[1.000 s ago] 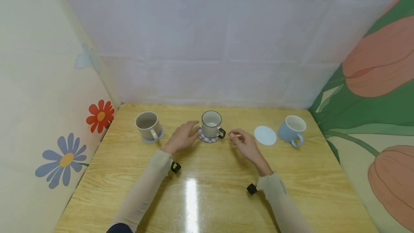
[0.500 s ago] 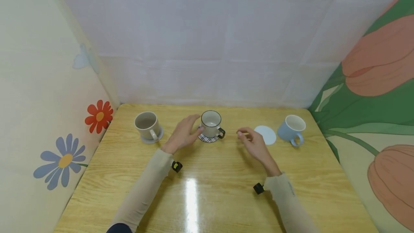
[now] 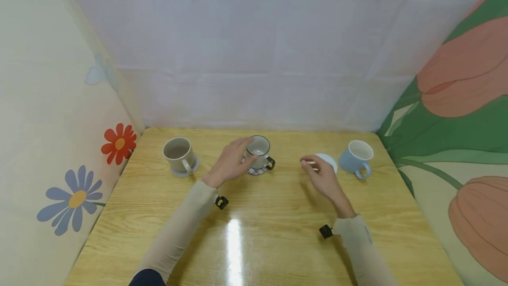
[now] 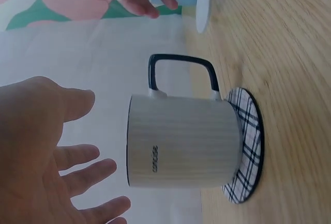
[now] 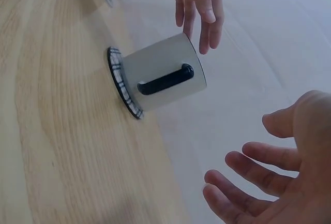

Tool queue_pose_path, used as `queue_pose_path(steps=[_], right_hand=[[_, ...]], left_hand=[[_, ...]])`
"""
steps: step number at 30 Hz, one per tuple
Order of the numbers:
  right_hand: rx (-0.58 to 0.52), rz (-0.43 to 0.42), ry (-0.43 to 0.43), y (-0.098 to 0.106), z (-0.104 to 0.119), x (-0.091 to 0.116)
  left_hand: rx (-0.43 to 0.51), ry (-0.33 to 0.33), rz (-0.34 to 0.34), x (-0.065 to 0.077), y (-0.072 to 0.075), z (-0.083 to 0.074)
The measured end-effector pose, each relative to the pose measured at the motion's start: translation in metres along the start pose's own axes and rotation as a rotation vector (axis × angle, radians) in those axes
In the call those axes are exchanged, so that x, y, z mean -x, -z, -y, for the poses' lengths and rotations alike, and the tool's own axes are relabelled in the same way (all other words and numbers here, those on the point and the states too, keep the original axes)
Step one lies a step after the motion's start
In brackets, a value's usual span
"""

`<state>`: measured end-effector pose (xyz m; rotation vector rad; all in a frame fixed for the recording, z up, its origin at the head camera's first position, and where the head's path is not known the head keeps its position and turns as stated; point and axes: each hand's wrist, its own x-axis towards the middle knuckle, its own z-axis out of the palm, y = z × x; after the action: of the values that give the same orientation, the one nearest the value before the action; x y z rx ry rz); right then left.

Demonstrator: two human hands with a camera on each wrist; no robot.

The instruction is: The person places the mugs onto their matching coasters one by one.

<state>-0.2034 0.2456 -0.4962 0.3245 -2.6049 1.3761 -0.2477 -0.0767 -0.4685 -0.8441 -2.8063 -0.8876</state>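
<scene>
A pale grey mug (image 3: 262, 160) with a dark rim and dark handle stands upright on a plaid coaster (image 3: 256, 171) at the middle of the table. Beside its left side is my left hand (image 3: 229, 162), fingers spread and overlapping the rim in the head view. The left wrist view shows a gap between these fingers and the mug (image 4: 181, 141). My right hand (image 3: 323, 179) is raised, fingers loosely bent and holding nothing. In the head view it partly hides a round white coaster (image 3: 331, 161). A light blue mug (image 3: 351, 160) stands just right of that coaster.
Farther left, a grey-beige mug (image 3: 177, 157) stands on a light grey coaster (image 3: 194, 167). The wooden table (image 3: 274, 242) ends at a white cloth backdrop (image 3: 254, 56). Flower-printed cloths flank both sides.
My left hand has moved right, closer over the middle mug's left side. My right hand has drawn away from that mug's handle, rightward to the white coaster. The mugs stay in place.
</scene>
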Motion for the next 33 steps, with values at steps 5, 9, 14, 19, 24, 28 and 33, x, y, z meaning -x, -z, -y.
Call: queue_pose_path(steps=[5, 9, 14, 19, 24, 28, 33], right_hand=[[-0.001, -0.035, 0.004, 0.012, -0.001, 0.003], [0.029, -0.025, -0.025, 0.02, -0.001, 0.005], [0.049, -0.032, -0.042, 0.027, -0.005, 0.006], [0.059, -0.049, -0.027, 0.037, -0.007, 0.009], [0.071, -0.074, -0.026, 0.045, -0.005, 0.011], [0.094, -0.08, -0.025, 0.05, -0.003, 0.011], [0.101, -0.081, -0.041, 0.056, -0.002, 0.011]], left_hand=[[0.01, -0.049, 0.0, -0.004, -0.003, -0.009], [0.027, -0.061, 0.001, -0.007, -0.005, -0.015], [0.016, -0.08, 0.007, -0.012, -0.007, -0.022], [0.0, -0.096, 0.027, -0.018, -0.011, -0.033], [-0.025, -0.124, 0.032, -0.023, -0.016, -0.042], [-0.022, -0.118, 0.053, -0.027, -0.019, -0.047], [-0.002, -0.123, 0.072, -0.034, -0.027, -0.054]])
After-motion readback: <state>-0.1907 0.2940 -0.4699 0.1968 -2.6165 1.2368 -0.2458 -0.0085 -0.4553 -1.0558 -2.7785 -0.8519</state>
